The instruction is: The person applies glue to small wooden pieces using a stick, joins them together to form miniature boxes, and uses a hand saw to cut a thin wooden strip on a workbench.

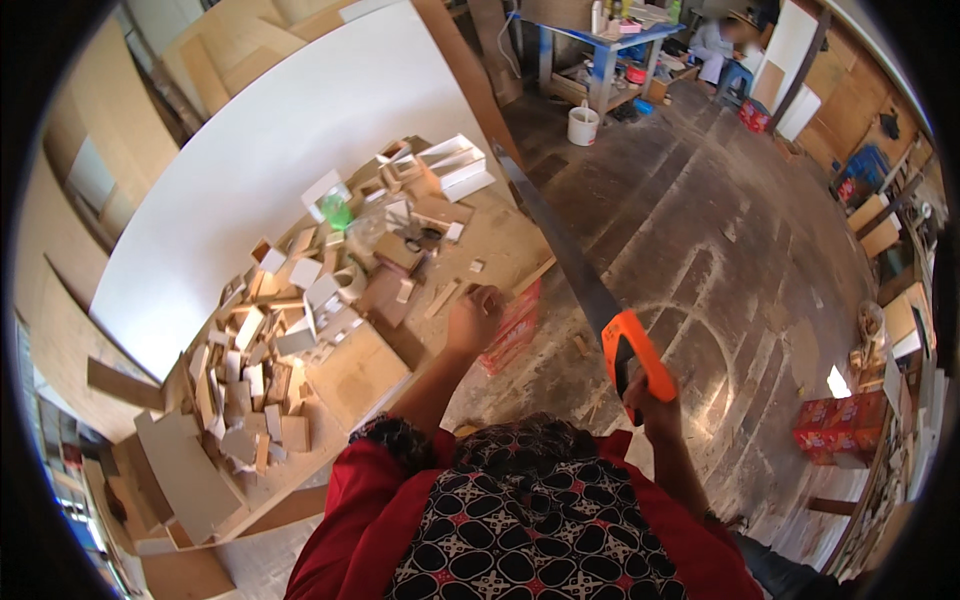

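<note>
Orange-handled, the saw [572, 262] is clamped in the right hand [655, 402], slanting up past the table [500, 250], while the left hand [474, 318] curls near the table's edge, whether empty I cannot tell. The step looks like readying the saw, and the next move calls for a steadied piece of wood; the right fingertips are hidden, and the far person [712, 48] is blurred.
</note>
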A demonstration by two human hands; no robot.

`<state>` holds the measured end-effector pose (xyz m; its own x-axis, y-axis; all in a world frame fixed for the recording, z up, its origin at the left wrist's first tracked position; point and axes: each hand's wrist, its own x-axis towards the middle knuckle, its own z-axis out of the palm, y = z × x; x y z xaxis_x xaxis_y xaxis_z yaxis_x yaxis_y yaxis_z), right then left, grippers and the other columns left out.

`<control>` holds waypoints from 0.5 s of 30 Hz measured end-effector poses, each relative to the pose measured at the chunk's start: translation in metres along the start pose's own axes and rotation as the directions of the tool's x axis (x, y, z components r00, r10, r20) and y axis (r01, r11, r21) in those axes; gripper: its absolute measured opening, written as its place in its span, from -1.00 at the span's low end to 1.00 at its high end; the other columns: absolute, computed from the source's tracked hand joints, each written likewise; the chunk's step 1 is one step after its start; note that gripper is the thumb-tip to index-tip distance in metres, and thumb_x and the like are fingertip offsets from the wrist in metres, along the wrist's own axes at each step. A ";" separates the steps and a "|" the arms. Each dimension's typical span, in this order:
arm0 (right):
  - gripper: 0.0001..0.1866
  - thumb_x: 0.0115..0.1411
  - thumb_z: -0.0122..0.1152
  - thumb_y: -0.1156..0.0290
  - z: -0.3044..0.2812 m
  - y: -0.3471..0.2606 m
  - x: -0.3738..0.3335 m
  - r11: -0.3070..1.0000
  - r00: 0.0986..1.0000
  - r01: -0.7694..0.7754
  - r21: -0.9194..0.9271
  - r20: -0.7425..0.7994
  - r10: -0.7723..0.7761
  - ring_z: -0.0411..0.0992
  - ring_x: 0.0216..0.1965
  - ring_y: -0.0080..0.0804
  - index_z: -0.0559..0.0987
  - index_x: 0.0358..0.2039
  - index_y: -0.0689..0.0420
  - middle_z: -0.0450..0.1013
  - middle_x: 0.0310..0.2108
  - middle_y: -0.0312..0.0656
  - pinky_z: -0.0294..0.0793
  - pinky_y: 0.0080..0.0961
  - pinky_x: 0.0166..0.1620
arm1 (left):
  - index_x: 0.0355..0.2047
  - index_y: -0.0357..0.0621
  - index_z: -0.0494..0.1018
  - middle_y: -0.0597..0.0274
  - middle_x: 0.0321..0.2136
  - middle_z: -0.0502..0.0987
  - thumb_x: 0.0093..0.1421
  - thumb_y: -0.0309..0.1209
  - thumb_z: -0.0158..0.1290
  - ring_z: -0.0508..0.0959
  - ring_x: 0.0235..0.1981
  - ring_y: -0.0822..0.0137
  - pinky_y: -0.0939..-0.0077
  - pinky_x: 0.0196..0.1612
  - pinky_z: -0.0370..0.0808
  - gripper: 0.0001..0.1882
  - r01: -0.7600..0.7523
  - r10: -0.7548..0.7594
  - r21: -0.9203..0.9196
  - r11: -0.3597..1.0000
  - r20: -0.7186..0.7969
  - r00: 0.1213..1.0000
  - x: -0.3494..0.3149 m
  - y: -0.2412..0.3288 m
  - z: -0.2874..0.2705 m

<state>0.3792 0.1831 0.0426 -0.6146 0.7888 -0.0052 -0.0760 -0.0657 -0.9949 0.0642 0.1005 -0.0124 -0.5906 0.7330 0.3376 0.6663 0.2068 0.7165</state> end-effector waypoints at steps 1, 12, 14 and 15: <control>-0.88 0.07 0.21 0.51 -0.003 0.013 0.000 0.998 0.999 -0.015 -0.058 -0.033 0.014 0.28 -0.60 -0.70 0.42 -0.50 0.11 0.34 -0.62 -0.38 0.27 -0.67 -0.51 | -0.40 -0.21 0.53 0.01 -0.38 0.54 -0.03 -0.49 0.11 0.55 -0.41 0.00 0.24 -0.31 0.50 -0.85 -0.007 0.008 0.021 1.000 -0.010 1.000 0.016 -0.007 0.013; -0.87 0.02 0.25 0.52 0.028 0.062 0.025 0.956 0.990 0.034 -0.292 -0.120 -0.072 0.33 -0.57 -0.60 0.45 -0.56 0.18 0.38 -0.60 -0.36 0.31 -0.56 -0.47 | -0.48 -0.15 0.57 0.05 -0.36 0.55 -0.14 -0.40 0.17 0.53 -0.28 0.01 0.19 -0.19 0.49 -0.84 -0.044 0.024 0.180 0.983 0.110 0.994 0.126 -0.045 0.095; -0.86 0.00 0.26 0.55 0.037 0.056 0.030 0.941 0.994 -0.022 -0.337 -0.105 -0.014 0.34 -0.57 -0.60 0.45 -0.56 0.19 0.38 -0.62 -0.34 0.31 -0.55 -0.48 | -0.49 -0.16 0.57 0.03 -0.37 0.55 -0.13 -0.40 0.15 0.53 -0.27 0.01 0.19 -0.20 0.49 -0.84 -0.060 0.034 0.164 0.985 0.157 0.987 0.127 -0.056 0.094; -0.86 -0.04 0.29 0.56 0.039 0.062 0.031 0.937 0.995 -0.011 -0.350 -0.098 -0.025 0.37 -0.59 -0.56 0.46 -0.57 0.21 0.39 -0.64 -0.28 0.32 -0.52 -0.50 | -0.48 -0.17 0.57 0.01 -0.38 0.55 -0.12 -0.41 0.14 0.54 -0.27 0.00 0.19 -0.20 0.49 -0.84 -0.087 0.056 0.158 0.984 0.187 0.981 0.128 -0.065 0.095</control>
<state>0.3250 0.1799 -0.0149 -0.5329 0.8461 0.0094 0.2103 0.1432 -0.9671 -0.0117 0.2427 -0.0735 -0.4564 0.8517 0.2575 0.7787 0.2424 0.5787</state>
